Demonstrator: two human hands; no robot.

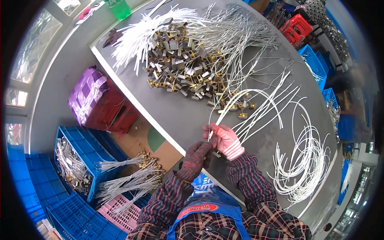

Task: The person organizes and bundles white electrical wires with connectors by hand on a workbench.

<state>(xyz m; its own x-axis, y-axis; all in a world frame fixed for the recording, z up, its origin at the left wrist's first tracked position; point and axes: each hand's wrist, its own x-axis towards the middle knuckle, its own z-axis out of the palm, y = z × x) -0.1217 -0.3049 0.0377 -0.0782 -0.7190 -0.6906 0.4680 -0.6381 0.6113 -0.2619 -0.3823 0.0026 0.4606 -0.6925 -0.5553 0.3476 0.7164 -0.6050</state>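
Note:
My right hand (227,141), in a pink-and-white striped glove with bare fingertips, pinches several white flexible tubes (256,91) that arc up and to the right. Close against it, my left hand (196,157), in a dark grey and red glove, has its fingers closed on a thin white strand (209,137) where the fingertips meet. A small metal part (217,154) shows just below the right fingers; whether it joins the strand is hidden. Beyond the hands lies a heap of small metal-and-brass parts (180,60) with grey wires (240,34).
A bundle of straight white tubes (134,36) lies at the table's far left. Loose white tubes (304,168) coil at the right on the grey table (160,108). Lower left are blue crates (84,152), a pink basket (120,210), wired bundles (128,182) and a red stool (116,110).

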